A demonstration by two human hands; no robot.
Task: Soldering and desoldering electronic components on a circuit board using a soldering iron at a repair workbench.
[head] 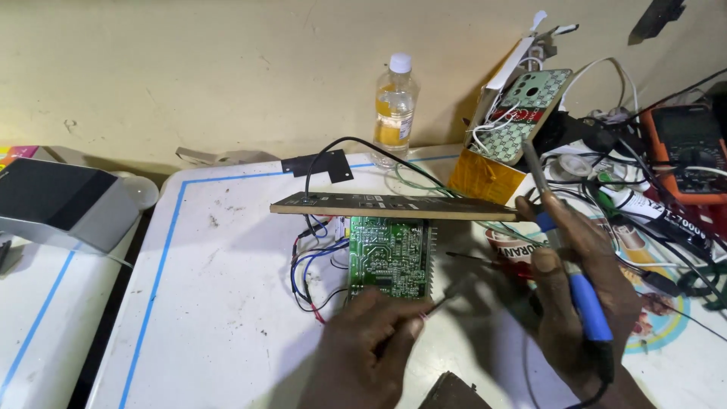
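The green circuit board lies flat on the white table, solder side up, just below a long brown panel whose edge overlaps it. Red, blue and black wires trail from the board's left side. The blue-handled soldering iron stands tilted right of the board, tip up

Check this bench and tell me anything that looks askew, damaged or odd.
The long dark strip board lies slanted across the top edge of the green circuit board, not flat on the white table. Loose coloured wires spill from the board's left side. Tangled cables crowd the right, beside the orange multimeter. Nothing looks spilled.
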